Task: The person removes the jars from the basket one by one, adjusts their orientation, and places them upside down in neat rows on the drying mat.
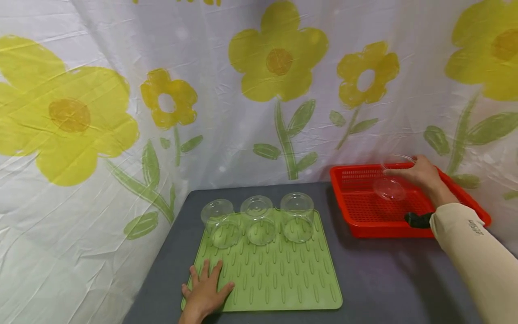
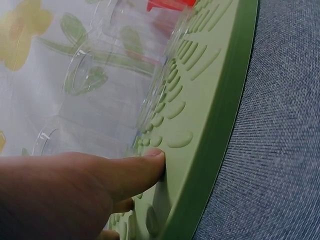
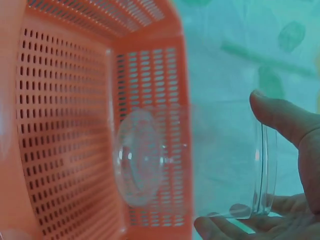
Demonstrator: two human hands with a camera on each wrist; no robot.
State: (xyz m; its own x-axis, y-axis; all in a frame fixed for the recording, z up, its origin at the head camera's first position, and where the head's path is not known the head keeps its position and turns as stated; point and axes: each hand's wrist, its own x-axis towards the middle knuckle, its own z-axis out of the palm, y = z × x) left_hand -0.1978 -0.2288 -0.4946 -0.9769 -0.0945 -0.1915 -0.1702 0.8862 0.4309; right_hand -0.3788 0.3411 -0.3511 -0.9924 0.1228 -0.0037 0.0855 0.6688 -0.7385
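The right hand (image 1: 421,175) grips a clear cup (image 1: 390,182) by its rim over the red basket (image 1: 465,198), apparently mid-transfer; next, it likely needs upending beside the three cups (image 1: 257,218), while the flat, open left hand (image 1: 205,290) steadies the green mat (image 1: 283,274).

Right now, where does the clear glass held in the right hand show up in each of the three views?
Head: the held glass is at right, above the red basket, gripped at its rim by the right hand.
Left wrist: not in view; only the glasses standing on the green mat show.
Right wrist: centre of the picture, bottom toward the basket.
Shared landmark: the red basket, a sliver at the top edge in the left wrist view.
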